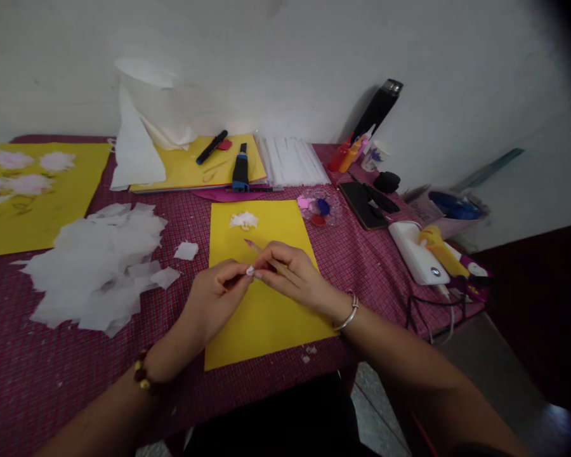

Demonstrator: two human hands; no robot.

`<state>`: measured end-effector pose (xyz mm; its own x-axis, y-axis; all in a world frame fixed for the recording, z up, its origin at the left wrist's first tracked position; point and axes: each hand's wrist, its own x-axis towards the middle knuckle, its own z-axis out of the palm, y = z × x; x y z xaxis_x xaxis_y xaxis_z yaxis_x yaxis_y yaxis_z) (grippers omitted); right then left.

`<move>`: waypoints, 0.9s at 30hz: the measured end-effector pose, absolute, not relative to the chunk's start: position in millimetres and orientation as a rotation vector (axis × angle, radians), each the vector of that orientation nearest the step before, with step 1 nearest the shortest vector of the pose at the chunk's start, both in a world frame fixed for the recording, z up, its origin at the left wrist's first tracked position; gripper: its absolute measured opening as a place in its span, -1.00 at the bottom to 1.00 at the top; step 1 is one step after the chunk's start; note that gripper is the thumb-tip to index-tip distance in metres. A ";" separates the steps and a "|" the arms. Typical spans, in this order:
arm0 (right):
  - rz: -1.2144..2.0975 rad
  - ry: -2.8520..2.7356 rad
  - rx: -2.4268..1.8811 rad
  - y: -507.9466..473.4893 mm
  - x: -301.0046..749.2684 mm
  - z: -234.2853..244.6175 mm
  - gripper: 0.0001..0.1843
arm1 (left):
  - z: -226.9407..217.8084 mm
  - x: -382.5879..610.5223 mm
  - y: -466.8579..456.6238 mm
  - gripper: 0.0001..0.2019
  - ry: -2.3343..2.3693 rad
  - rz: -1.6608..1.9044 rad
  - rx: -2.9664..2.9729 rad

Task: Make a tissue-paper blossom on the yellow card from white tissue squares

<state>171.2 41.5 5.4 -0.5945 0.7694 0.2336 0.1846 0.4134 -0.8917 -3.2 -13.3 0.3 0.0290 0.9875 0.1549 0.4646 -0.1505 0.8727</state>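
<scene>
Over the yellow sheet [261, 339], my left hand [216, 298] and my right hand [297, 276] meet at the fingertips. Both pinch a small crumpled piece of white tissue paper [250, 271]. A slim wooden stick with a pinkish pointed tip [252, 245] also rests in my right hand; whether it is a brush or a pencil I cannot tell. Beyond my fingers, a small cluster of white paper bits [243, 220] lies on the sheet. One loose tissue square [186, 251] lies on the cloth left of the sheet.
Left of my hands spreads a large pile of tissue squares [95, 273]. A palette with pink, blue and red paint [330, 219] touches the sheet's far right corner. A box cutter [240, 170] and a marker [212, 147] lie behind. A power bank [419, 257] sits right.
</scene>
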 end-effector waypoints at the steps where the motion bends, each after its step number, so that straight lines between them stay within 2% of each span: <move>1: 1.161 -2.027 -0.793 41.2 171.2 5.8 -0.92 | 0.5 -3.4 -13.5 -0.86 1.488 1.055 1.684; 5: 1.179 -2.013 -0.789 39.9 170.0 5.0 -0.92 | -1.3 -3.4 -13.7 -0.85 1.492 1.038 1.641; 11: 1.437 -1.742 -0.816 41.1 165.6 -3.7 -0.85 | -3.4 -1.8 -13.1 -0.91 1.476 1.172 1.282; 17: 1.614 -1.677 -0.765 40.3 164.9 -2.0 -0.88 | -1.3 1.8 -12.7 -0.86 1.190 1.212 0.970; 20: 1.629 -1.702 -0.791 38.0 164.6 1.0 -0.88 | -2.0 2.4 -12.3 -0.83 1.180 1.234 0.943; 27: 1.688 -1.616 -0.850 36.4 161.5 -1.3 -0.83 | -5.0 3.6 -12.2 -0.92 1.235 1.240 1.104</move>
